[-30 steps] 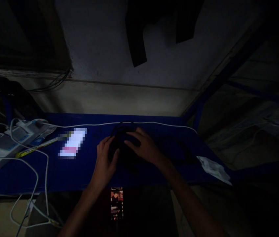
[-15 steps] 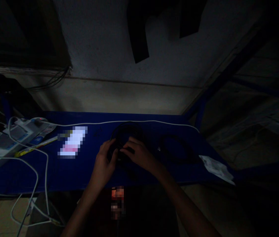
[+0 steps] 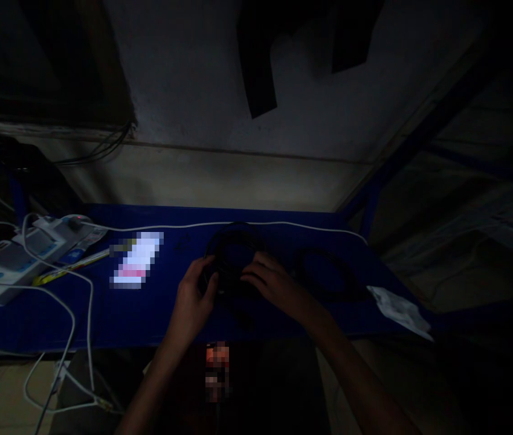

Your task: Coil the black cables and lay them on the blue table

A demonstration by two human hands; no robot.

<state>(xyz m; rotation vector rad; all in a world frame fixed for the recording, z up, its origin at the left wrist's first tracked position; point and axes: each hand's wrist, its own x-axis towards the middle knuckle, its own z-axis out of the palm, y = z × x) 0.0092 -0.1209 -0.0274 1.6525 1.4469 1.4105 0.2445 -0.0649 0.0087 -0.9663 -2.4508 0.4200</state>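
A coil of black cable [image 3: 225, 266] lies on the blue tabletop [image 3: 183, 329] in front of me, dim against the dark surface. At its left side my left hand [image 3: 191, 293] is curled, thumb and fingers closed round the loops. My right hand [image 3: 277, 287] reaches over the coil's right part. Its fingers are pinched together at the black cable, though the poor light hides exactly which strand lies between them. Another dark cable ring [image 3: 349, 272] rests to the right, just past my right hand.
On the left stand a white power strip [image 3: 11, 266] with white cords and a yellow pencil-like stick [image 3: 75, 264]. A bright blurred rectangle [image 3: 141, 260] lies beside them. A pale plastic packet [image 3: 401, 311] sits at the right edge. One white cord [image 3: 220, 225] runs along the back.
My right hand has moved a little to the right, away from my left hand, widening the space between them. My left hand stays nearly where it was on the coil.
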